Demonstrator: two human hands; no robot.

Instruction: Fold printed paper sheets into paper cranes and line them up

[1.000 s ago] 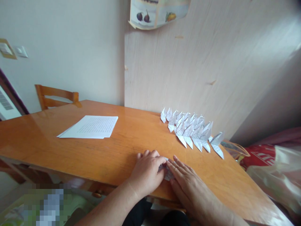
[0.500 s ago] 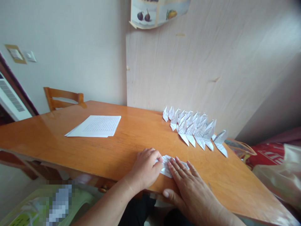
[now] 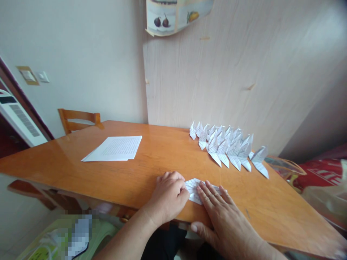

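A small folded sheet of printed paper (image 3: pixel 193 187) lies on the table near its front edge. My left hand (image 3: pixel 171 195) is closed at the sheet's left end, thumb against curled fingers, with the paper's edge running into its grip. Flat across the right part of the paper rests my right hand (image 3: pixel 217 206), fingers stretched out and the thumb apart near the table edge. Its fingers cover much of the sheet's right side. Beyond my hands, several folded paper figures with upright points (image 3: pixel 230 146) stand in rows by the wall.
A stack of printed sheets (image 3: pixel 115 148) lies at the left of the wooden table (image 3: pixel 162 148). A wooden chair (image 3: pixel 80 117) stands behind the far left corner. Bags (image 3: pixel 322 173) crowd the right edge. A green stool (image 3: pixel 104 231) is below left.
The view has shifted slightly, moving the surroundings in the picture. My left hand has rolled a little at the paper's left end. The right hand stays flat on the sheet.
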